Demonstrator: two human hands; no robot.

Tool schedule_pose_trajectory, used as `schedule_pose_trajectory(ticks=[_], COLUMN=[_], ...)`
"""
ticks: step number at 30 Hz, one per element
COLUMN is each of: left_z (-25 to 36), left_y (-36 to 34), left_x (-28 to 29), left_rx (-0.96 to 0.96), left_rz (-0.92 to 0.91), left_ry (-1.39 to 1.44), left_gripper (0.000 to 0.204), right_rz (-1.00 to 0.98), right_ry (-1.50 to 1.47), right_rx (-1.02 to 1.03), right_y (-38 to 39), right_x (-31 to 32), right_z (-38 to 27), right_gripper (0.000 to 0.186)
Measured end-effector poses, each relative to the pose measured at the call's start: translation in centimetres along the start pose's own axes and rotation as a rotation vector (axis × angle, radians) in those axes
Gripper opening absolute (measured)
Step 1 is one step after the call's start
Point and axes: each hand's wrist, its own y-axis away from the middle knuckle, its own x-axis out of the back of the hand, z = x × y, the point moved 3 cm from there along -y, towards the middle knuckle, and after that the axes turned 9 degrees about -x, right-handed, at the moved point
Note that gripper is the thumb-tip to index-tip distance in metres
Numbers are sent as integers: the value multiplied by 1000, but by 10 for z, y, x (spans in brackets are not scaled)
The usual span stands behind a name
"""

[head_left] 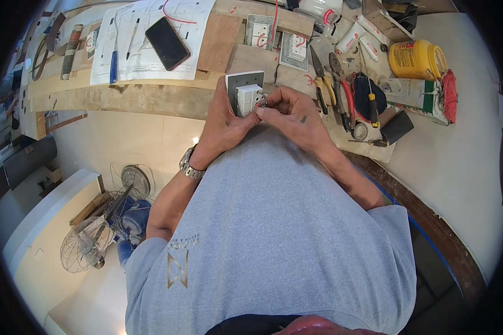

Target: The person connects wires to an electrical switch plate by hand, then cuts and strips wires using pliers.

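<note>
My left hand (226, 120) grips a wall plate (235, 81) with a white rectangular socket module (244, 98) on its back, held upright at the near edge of the bench. My right hand (296, 117) is at the module's right side, thumb and forefinger pinched on a small metal piece (263, 99), too small to make out clearly. Just beyond sit two similar socket units (259, 34), (295, 48) with red wires. To the right lie yellow-handled pliers (322, 89) and red-handled cutters (345, 97).
Paper drawings (128, 39) with a phone (167, 43) cover the wooden bench (123, 96)'s left part. A yellow tub (416, 58), tubes (352, 36) and a screwdriver (371, 109) crowd the right. A fan (86, 245) stands low left. Someone's hand (10, 109) shows at the far left edge.
</note>
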Motion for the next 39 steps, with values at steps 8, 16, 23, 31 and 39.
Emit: schedule_pose_trajectory(ticks=[8, 16, 23, 31, 39], left_z=[0, -2, -5, 10, 23], left_y=[-4, -11, -3, -7, -10], left_x=[3, 10, 6, -4, -5], left_rx=[28, 313, 323, 259, 22], left_rz=[-22, -109, -191, -143, -13], left_ry=[79, 853, 1164, 824, 103], left_gripper=[69, 66, 76, 75, 70], right_rz=[-14, 78, 261, 182, 66], right_ry=[23, -82, -10, -41, -169], right_rx=[118, 120, 204, 295, 146], right_y=[7, -4, 0, 13, 13], right_x=[7, 41, 47, 9, 11], right_z=[-16, -7, 6, -31, -15], right_gripper=[32, 25, 21, 51, 50])
